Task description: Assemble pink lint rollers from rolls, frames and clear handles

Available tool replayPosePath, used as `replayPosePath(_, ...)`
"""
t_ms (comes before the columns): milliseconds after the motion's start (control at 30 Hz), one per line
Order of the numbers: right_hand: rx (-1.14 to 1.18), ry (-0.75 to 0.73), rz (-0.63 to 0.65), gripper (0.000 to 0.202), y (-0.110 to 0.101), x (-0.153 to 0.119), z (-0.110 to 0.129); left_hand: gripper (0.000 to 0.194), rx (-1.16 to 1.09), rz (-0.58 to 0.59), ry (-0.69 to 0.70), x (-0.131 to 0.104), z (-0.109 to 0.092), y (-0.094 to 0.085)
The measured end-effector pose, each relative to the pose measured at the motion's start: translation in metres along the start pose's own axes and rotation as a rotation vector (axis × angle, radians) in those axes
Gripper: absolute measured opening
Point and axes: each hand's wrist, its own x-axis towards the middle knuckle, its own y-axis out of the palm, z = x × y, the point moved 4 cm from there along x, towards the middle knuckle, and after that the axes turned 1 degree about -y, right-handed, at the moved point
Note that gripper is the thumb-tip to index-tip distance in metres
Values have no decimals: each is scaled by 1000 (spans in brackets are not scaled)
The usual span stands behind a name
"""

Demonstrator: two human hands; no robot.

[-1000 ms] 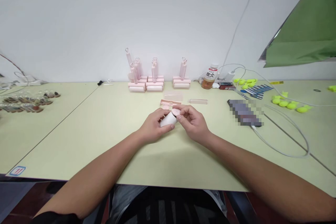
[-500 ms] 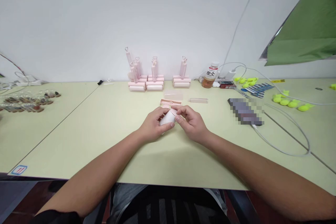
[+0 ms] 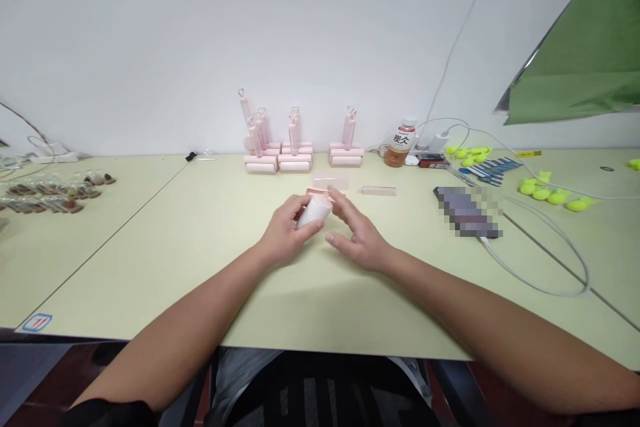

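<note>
Two hands [image 3: 283,233], one white roll [image 3: 314,212] in the left

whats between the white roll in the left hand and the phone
In the head view: the open right hand, then tabletop up to the phone, with a pale pink handle lying slightly farther back.

Wall [image 3: 320,27]: plain, off-white, filling the upper view; thin pale cable [image 3: 454,43] runs down it at right. Upper right corner: green sheet [image 3: 575,60], creased. Table [image 3: 150,293]: pale yellow-green top, set against wall; long dark seams [image 3: 103,247] cross it left and right. Floor [image 3: 65,377]: dark red below table edge, probably tiled, area dim. Light: even, shadows soft.
</note>
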Motion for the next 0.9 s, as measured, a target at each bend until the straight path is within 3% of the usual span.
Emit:
replayPosePath(100, -111, 102, -7, 61, 2, 6, -20, 46, -126, -229, -65, 6, 5, -18)
replayPosePath(233, -381, 216, 185, 58, 16, 13, -42, 58, -272, -464, -196, 10, 14, -34)
replayPosePath(400, -528, 232, 335, 58, 25, 17, -43, 45, -384, -471, -290, 14, 21, -31)
replayPosePath(567, -564, 224, 225, 36, 19, 12, -34, 33, -484, -522, -372, 13, 21, -32)
replayPosePath(733, -559, 249, 88, 31, 13, 10, -33, 29, -595, -474, -482, 13, 20, -31)
replayPosePath(900, -594, 233, 152, 40, 14, 16, -38, 27, -655, -503, -502, 13, 26, -31)
